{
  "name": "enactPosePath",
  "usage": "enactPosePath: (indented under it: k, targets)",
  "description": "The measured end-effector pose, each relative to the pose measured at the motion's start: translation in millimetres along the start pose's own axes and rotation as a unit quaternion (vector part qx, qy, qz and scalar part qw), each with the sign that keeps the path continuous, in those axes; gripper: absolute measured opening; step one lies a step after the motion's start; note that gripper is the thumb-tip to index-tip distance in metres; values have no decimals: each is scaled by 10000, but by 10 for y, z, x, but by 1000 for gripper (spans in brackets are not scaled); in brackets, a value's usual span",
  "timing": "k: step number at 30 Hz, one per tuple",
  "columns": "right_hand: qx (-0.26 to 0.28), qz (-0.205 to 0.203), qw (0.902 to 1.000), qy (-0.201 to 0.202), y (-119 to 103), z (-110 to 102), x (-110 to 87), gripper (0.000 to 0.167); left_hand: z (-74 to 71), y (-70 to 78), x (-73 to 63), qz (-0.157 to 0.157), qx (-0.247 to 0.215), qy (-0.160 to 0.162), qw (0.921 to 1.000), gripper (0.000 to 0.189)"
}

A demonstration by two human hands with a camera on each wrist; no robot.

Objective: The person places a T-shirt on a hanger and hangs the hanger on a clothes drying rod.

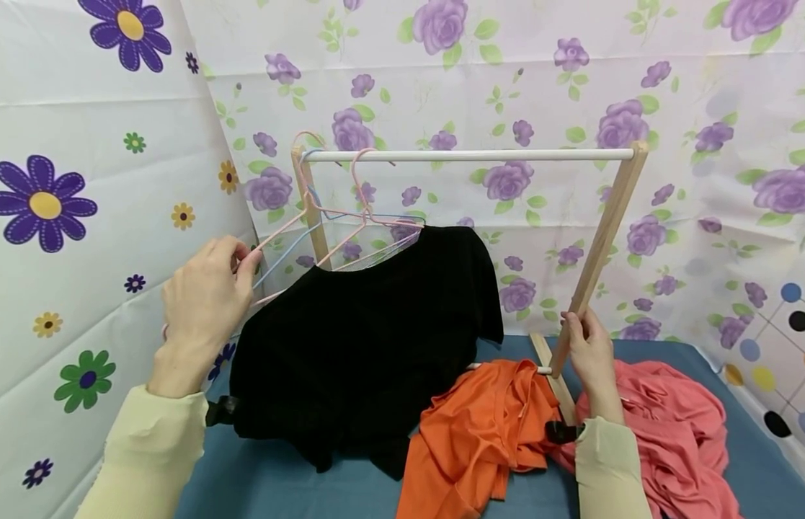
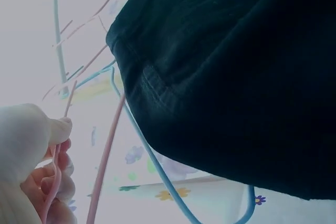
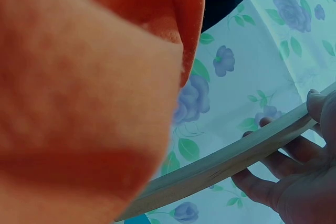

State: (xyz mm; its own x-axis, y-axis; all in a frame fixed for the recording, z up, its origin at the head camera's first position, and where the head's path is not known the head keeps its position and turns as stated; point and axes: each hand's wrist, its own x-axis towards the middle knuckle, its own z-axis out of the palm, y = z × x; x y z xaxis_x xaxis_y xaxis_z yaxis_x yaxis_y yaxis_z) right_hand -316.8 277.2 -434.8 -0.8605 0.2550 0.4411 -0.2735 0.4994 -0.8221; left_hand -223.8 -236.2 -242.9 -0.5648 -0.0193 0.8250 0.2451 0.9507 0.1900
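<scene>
To the left of the rack (image 1: 467, 155), the left hand (image 1: 204, 299) pinches 1 pink hanger (image 1: 282, 229) by its sloping arm, between thumb and fingers. Just beside it, a blue hanger (image 1: 286, 254) hangs at the left end of the rack's white bar. Next along the rack is a 2nd pink hanger (image 1: 341, 244) bearing a black shirt (image 1: 370, 339), which droops in front of the rack; whether its hem touches the blue worktop (image 1: 246, 490) is hard to tell. An orange shirt (image 1: 486, 425) lies crumpled in front of the rack's lower right part. The right hand (image 1: 592, 353) grips the rack's right wooden post (image 1: 603, 241) near the bottom. Right of the rack, a pink garment (image 1: 677, 425) lies heaped on the worktop.
</scene>
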Motion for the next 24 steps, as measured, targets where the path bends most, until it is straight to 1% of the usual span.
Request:
enactPosePath:
  k: [7,12,16,20,24]
  targets:
    - [22,-13,10000,12,32,-4,5,46,-15,-7,-14,-151,-151,123,9997,22]
    - [61,-45,10000,-25,15,-7,2,45,-17,-17,-1,-231,-311,428,9983,25]
    - [52,-23,10000,-6,11,-10,0,47,-14,-37,-13,-227,-381,540,9976,25]
    - [67,8,10000,-15,26,-7,4,48,-6,-82,-73,-355,-398,647,9965,24]
    - [70,10,10000,-7,35,1,5,47,1,-131,-179,-557,-396,810,9944,26]
